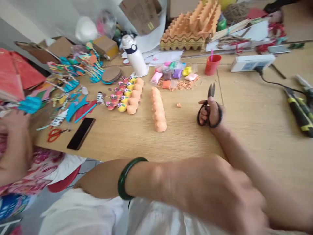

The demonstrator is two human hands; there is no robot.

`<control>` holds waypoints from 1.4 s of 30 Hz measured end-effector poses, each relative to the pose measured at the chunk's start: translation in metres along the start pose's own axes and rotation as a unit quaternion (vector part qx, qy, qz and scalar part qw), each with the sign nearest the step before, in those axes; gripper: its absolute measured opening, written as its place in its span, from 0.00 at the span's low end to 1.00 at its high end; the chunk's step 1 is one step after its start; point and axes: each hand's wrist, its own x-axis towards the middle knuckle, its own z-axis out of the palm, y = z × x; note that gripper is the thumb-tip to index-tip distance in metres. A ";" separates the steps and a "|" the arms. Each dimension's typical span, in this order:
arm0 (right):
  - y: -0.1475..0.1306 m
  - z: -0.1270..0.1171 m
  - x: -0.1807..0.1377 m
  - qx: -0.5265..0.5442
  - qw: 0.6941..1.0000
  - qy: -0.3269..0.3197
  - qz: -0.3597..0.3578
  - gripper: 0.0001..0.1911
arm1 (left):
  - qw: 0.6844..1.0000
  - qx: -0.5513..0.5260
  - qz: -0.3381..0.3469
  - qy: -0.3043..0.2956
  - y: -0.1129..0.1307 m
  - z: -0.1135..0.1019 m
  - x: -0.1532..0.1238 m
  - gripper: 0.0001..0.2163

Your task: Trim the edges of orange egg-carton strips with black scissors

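Blurred and nearest the camera, the left hand (215, 192) spreads over the lower right of the frame, a dark green ring-shaped bangle (127, 179) round its wrist. Its fingertips are out of sight, so I cannot tell how far the fingers are parted or whether they hold anything. Beyond it, right of centre, the right hand (213, 112) has its fingers and thumb through the loops of black-handled metal scissors (211, 92), blades slightly parted and pointing up the frame.

Those bare tips look like the main hazard: the left arm crosses in front of the right forearm, and a bump between them could jolt the blades — or put fingers in their way. A forward jerk might also tip the red plastic cup (213, 65) with its pink straw, near the upper right.

Mid-frame, a row of peach-orange moulded egg-carton cups (158, 111) rests on the light wooden surface (186, 140), held by neither hand. An elbow or the bangle could sweep it leftward into the red and yellow painted cups (121, 98), bending their thin trimmings — the gap there is narrow.
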 end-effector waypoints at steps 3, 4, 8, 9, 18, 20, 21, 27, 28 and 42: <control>-0.003 -0.001 0.001 0.014 0.998 0.043 -0.037 0.26 | 0.995 -0.084 -0.037 -0.031 -0.074 0.013 0.006 0.14; -0.005 -0.002 0.003 0.023 0.996 0.072 -0.056 0.26 | 0.990 -0.105 -0.086 -0.048 -0.084 0.024 0.002 0.12; -0.011 -0.015 0.017 0.066 0.976 0.187 -0.087 0.22 | 0.940 -0.228 -0.245 -0.064 -0.088 0.071 -0.020 0.29; -0.012 -0.019 0.021 0.076 0.972 0.206 -0.078 0.21 | 0.928 -0.247 -0.266 -0.085 -0.088 0.078 -0.022 0.35; -0.010 -0.016 0.025 0.048 0.975 0.195 -0.092 0.23 | 0.901 -0.243 -0.326 -0.152 -0.188 0.098 -0.003 0.43; -0.011 -0.015 0.023 0.041 0.978 0.186 -0.090 0.24 | 0.901 -0.220 -0.346 -0.143 -0.230 0.096 0.003 0.41; -0.011 -0.015 0.023 0.038 0.978 0.184 -0.086 0.24 | 0.901 -0.217 -0.352 -0.134 -0.249 0.091 0.007 0.39; -0.009 -0.015 0.026 0.038 0.977 0.197 -0.075 0.24 | 0.907 -0.169 -0.365 0.121 -0.280 0.039 0.001 0.22; -0.007 -0.015 0.027 0.034 0.977 0.198 -0.072 0.24 | 0.906 -0.174 -0.362 0.129 -0.273 0.034 -0.007 0.20; -0.003 -0.016 0.030 0.005 0.978 0.189 -0.091 0.17 | 0.890 -0.242 -0.379 0.078 -0.242 0.048 -0.035 0.15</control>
